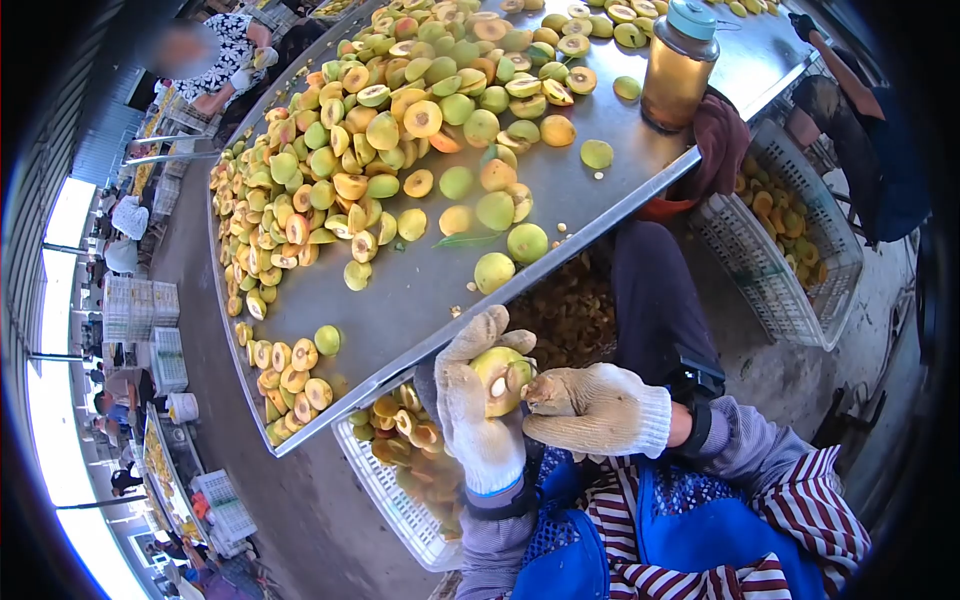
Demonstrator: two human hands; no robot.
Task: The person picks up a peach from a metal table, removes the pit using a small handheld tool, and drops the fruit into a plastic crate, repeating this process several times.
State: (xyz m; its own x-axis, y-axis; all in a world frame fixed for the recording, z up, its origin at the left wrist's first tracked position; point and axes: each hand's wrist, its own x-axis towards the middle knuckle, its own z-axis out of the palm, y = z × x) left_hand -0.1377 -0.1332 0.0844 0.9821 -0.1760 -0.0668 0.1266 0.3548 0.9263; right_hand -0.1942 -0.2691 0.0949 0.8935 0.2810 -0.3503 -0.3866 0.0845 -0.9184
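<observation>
My left hand (468, 400), in a stained white work glove, is closed around a yellow-green peach half (497, 378). Its cut side shows a pale kernel in the hollow. Close against the fruit's right edge is my right hand (605, 408), also gloved, with its fingers curled together. A thin dark curved edge shows at the fruit beside these fingertips, but what they grip is hidden. Both hands are just off the near edge of a metal table (400, 305), which bears a large heap of halved peaches (340, 185).
A bottle of amber liquid (672, 85) stands near the table's right edge beside a dark red cloth (718, 150). White crates of peach halves stand below left (385, 497) and at right (745, 265). Other people work at the far side and right.
</observation>
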